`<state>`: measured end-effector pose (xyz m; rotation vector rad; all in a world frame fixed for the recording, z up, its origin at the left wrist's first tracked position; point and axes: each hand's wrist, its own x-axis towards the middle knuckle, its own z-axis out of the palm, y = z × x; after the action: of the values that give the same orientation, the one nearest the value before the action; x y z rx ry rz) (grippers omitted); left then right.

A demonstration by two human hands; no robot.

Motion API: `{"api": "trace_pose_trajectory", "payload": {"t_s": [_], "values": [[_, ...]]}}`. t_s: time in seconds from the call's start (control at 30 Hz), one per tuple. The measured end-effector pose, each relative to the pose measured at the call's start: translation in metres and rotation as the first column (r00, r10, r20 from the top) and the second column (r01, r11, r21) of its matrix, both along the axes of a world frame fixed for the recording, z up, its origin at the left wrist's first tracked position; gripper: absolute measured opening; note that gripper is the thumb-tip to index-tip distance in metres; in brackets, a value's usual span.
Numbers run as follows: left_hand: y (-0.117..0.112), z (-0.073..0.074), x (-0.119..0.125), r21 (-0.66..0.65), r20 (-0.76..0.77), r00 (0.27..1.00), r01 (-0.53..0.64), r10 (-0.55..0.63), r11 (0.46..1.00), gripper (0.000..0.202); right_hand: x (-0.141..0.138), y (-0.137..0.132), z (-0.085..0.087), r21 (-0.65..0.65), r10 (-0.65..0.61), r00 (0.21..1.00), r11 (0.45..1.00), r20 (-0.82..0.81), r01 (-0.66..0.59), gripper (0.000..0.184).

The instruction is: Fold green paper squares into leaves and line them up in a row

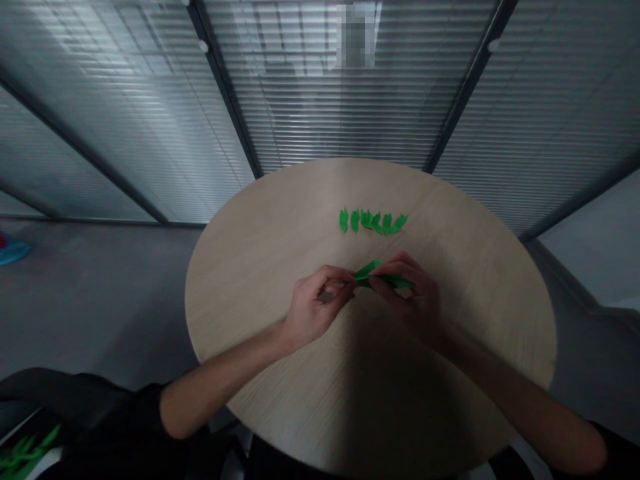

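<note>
Both my hands meet over the middle of a round wooden table [280,220] and pinch a folded piece of green paper [369,271]. My left hand [315,305] grips its left end with thumb and fingers closed. My right hand [410,293] is closed on its right part and covers some of it. Just beyond, a row of several small folded green paper pieces [373,221] lies on the tabletop, apart from my hands.
Glass walls with horizontal blinds [320,93] rise behind the table. More green paper shapes [25,450] lie at the lower left, off the table. A blue object [11,250] sits on the floor at the far left.
</note>
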<state>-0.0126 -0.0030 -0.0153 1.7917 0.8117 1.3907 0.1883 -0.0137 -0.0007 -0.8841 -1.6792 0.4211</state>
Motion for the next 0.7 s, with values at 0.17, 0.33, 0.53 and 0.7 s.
{"api": "trace_pose_trajectory", "payload": {"t_s": [0.17, 0.33, 0.53, 0.7], "values": [[-0.0004, -0.0003, 0.0001, -0.026, 0.029, 0.999, 0.022, -0.021, 0.999, 0.008, 0.0, -0.0002, 0.0014, 0.009, -0.011, 1.0, 1.0, 0.007, 0.01, 0.007], [-0.001, 0.0008, -0.0003, -0.072, 0.046, 0.998, 0.037, -0.034, 0.997, 0.008, 0.0006, 0.0, 0.0016, 0.016, 0.001, 0.999, 1.0, 0.034, -0.001, 0.008], [-0.0003, -0.0022, 0.002, -0.124, 0.124, 0.991, 0.054, -0.039, 0.991, 0.018, 0.0, -0.0004, 0.0016, 0.054, -0.06, 0.998, 0.997, 0.028, 0.059, 0.009], [-0.0002, -0.0001, 0.0042, -0.148, 0.157, 0.987, 0.069, -0.045, 0.987, 0.017, 0.0003, -0.0009, 0.0025, 0.081, -0.09, 0.996, 0.993, 0.028, 0.088, 0.01]]}}
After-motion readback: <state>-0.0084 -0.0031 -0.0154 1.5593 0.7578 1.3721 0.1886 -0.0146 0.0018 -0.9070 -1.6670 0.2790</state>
